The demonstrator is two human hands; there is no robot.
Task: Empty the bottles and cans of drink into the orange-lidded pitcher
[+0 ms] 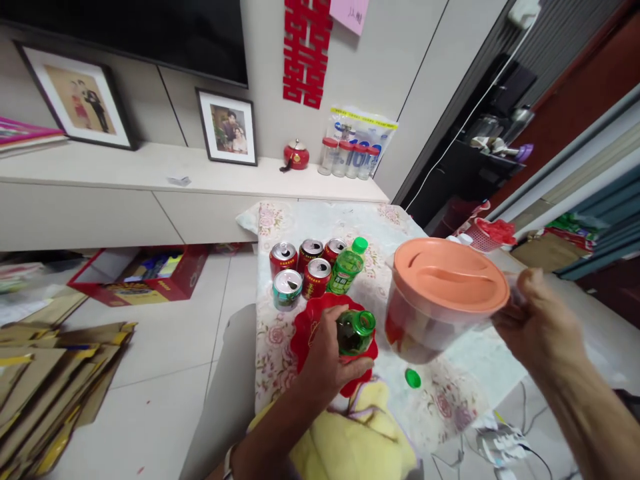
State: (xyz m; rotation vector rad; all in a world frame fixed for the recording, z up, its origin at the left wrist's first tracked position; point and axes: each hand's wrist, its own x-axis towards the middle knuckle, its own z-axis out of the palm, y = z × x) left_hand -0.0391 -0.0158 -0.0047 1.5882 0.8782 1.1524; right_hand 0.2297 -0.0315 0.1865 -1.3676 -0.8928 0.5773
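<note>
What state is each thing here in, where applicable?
Held bottle, uncapped, in left hand
Green cap, off, on the tablecloth
Pitcher, lidded, in right hand
Standing bottle, capped, upright
Front two cans, opened, upright
Small jars, lids on
Red pot, lidded
Floor box, open
Television, screen dark

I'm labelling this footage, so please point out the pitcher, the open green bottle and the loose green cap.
pitcher [434,328]: head view, on its see-through side wall
open green bottle [351,333]: head view, on its shoulder
loose green cap [413,378]: head view, on its middle
</note>
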